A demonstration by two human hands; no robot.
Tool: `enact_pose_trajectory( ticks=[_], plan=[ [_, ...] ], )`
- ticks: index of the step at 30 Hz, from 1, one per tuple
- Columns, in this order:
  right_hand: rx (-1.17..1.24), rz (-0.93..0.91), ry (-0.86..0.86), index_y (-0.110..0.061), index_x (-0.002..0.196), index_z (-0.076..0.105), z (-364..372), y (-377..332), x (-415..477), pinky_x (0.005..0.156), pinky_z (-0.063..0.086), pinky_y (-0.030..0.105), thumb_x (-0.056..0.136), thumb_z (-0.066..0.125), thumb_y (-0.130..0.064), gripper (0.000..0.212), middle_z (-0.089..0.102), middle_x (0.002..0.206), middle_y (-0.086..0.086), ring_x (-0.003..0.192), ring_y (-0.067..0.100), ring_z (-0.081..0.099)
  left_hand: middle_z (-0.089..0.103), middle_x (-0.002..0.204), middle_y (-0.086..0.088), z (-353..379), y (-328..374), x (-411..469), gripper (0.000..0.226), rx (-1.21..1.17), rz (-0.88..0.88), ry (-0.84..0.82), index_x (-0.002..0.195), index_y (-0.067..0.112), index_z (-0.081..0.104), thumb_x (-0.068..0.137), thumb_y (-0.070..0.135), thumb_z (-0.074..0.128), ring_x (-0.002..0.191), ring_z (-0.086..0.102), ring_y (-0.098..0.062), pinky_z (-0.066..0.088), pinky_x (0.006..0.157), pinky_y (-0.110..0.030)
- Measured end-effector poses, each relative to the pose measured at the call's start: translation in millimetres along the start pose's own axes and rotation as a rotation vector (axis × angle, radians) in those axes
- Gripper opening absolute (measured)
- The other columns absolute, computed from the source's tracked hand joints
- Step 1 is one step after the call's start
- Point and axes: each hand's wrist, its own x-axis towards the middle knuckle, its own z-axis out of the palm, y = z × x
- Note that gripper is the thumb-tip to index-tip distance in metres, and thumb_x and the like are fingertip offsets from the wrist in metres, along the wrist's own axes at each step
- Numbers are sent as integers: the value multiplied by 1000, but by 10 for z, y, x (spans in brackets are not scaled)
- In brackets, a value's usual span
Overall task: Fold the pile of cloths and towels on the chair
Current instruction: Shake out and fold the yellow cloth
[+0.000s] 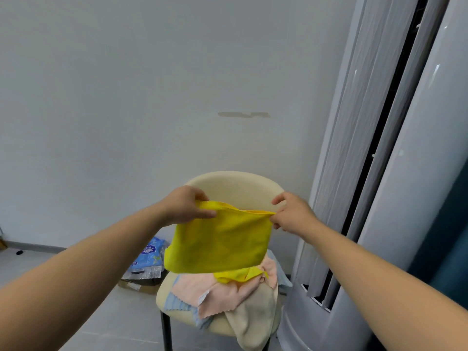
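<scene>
Yellow cloth [217, 239] top edge btwn hands [186, 206] [291, 214]

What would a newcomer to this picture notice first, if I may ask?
A bright yellow cloth hangs at centre, its top corners pinched by the left hand and right hand. Beneath it, a pile of pink, blue and beige towels lies on the cream chair.

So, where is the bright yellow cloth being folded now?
Head view, centre: the bright yellow cloth hangs between the left hand and right hand, above the cloth pile on the cream chair.
</scene>
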Motion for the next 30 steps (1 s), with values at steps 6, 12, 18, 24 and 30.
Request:
enact_pose_trajectory(
  ticks=[6,12,18,24,30],
  plan=[
    [13,130,-72,-10,86,73,-407,114,52,54,51,29,85,71,-4,6,75,82,14,73,21,73,66,89,-6,-17,-240,-91,22,-312,-139,-49,95,18,73,77,11,83,79,60,-19,52,65,-27],
    [340,255,-105,-10,91,62,-469,230,41,45,35,23,89,67,-1,10,66,87,13,56,20,64,63,102,-19,-25,-352,-102,11,-442,-207,-32,95,8,72,85,8,76,85,66,-27,60,67,-31],
    [250,50,73,-17,88,60,-394,245,58,65,41,26,93,66,-14,9,60,85,3,81,17,56,64,82,-9,-38,-391,-77,17,-137,-119,146,88,16,67,86,31,76,71,64,-24,59,67,-42],
    [198,-15,170,-14,93,61,-316,172,28,65,44,28,94,65,-16,5,62,88,4,77,15,56,66,92,-12,-4,-380,-80,10,-215,-122,166,98,12,71,92,19,69,80,62,-22,52,58,-27],
    [354,74,169,-11,87,57,-319,219,88,78,59,47,95,62,-7,10,60,93,10,71,24,64,68,92,-15,-30,-412,-118,8,-469,-176,169,96,8,70,90,12,72,79,65,-24,55,61,-28]
  ],
)
